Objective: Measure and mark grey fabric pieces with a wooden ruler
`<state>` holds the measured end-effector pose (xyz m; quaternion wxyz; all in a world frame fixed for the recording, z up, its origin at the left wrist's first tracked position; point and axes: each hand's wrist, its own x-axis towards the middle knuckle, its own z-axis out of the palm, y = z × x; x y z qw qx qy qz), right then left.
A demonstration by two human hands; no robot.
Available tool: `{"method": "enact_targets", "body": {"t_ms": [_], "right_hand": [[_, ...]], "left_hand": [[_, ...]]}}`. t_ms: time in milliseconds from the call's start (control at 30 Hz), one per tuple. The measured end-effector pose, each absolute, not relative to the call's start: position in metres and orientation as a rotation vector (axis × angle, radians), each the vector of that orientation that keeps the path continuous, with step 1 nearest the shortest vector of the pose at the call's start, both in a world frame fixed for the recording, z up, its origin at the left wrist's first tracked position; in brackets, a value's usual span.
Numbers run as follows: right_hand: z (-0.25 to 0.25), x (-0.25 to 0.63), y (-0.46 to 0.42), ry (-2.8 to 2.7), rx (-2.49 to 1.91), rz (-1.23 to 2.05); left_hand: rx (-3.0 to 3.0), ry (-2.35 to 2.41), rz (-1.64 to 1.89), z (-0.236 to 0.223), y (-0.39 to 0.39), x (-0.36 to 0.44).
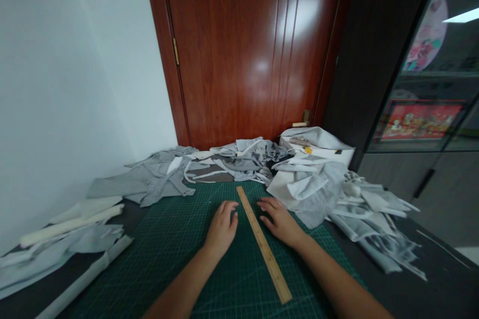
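Observation:
A long wooden ruler [264, 244] lies slantwise on the green cutting mat [175, 254], running from the far middle toward the near right. My left hand [222, 228] rests palm down on the mat just left of the ruler, fingers stretched forward and holding nothing. My right hand [279, 219] lies flat on the mat just right of the ruler, fingers spread toward the ruler's far end, also holding nothing. Neither hand clearly touches the ruler.
Heaps of grey and white fabric pieces [239, 157] ring the mat's far edge, with more on the right [370, 219] and left [63, 239]. A white box [322, 144] sits at the far right. A red-brown door [254, 45] stands behind; a dark cabinet [411, 84] is on the right.

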<state>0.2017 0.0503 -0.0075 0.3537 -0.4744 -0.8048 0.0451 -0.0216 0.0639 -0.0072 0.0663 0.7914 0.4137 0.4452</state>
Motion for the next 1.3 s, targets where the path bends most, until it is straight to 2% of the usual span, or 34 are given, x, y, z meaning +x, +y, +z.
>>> {"method": "enact_targets", "body": {"t_ms": [233, 633, 1033, 1300], "right_hand": [[-0.017, 0.199, 0.050, -2.254, -1.462, 0.129], [-0.018, 0.203, 0.051, -2.258, -1.438, 0.160], [-0.025, 0.205, 0.053, -2.248, -1.407, 0.143], [-0.027, 0.205, 0.054, -2.244, -1.412, 0.148]], "left_hand": [[2.395, 1.707, 1.055, -0.020, 0.084, -0.037], [2.290, 2.054, 1.046, -0.022, 0.124, -0.081], [2.087, 2.536, 0.867, 0.001, 0.141, -0.164], [1.609, 2.865, 0.948, 0.012, 0.147, -0.197]]}}
